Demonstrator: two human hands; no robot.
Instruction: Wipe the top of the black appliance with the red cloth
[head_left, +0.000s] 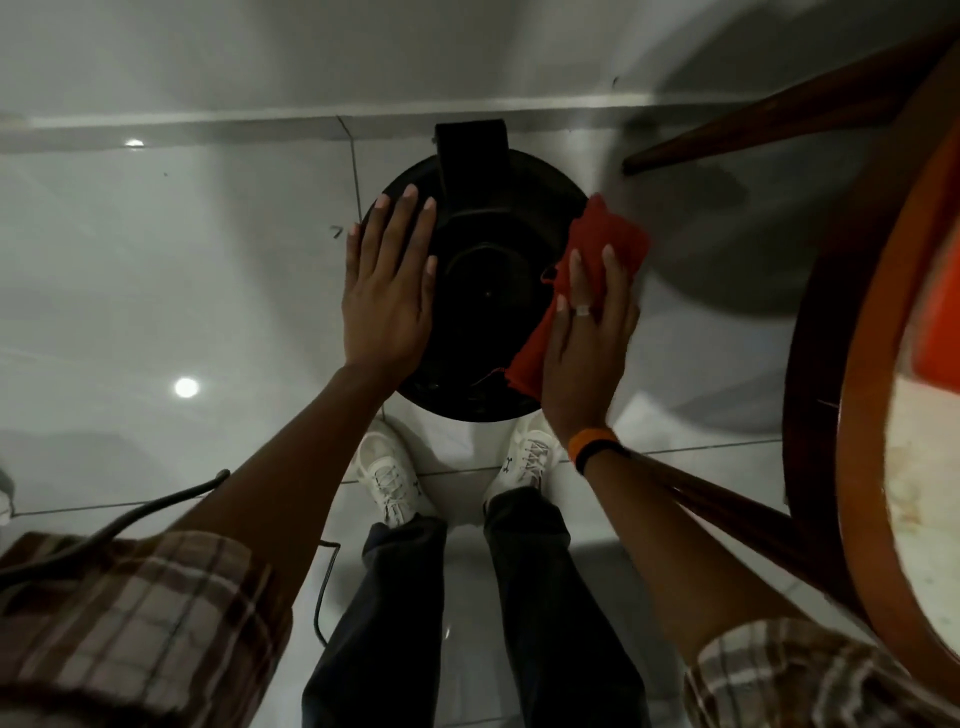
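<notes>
At the centre of the frame we see the black appliance (483, 291), round-topped, standing on the pale tiled floor (156, 291) just above our white shoes (387, 475). Our left hand (387, 291) lies flat on its left side, fingers spread apart and gripping nothing. Our right hand (587, 338) presses the red cloth (597, 244) against the appliance's right edge, fingers laid over the fabric and closed onto it. A round wooden tabletop (831, 415) fills the right of the frame
</notes>
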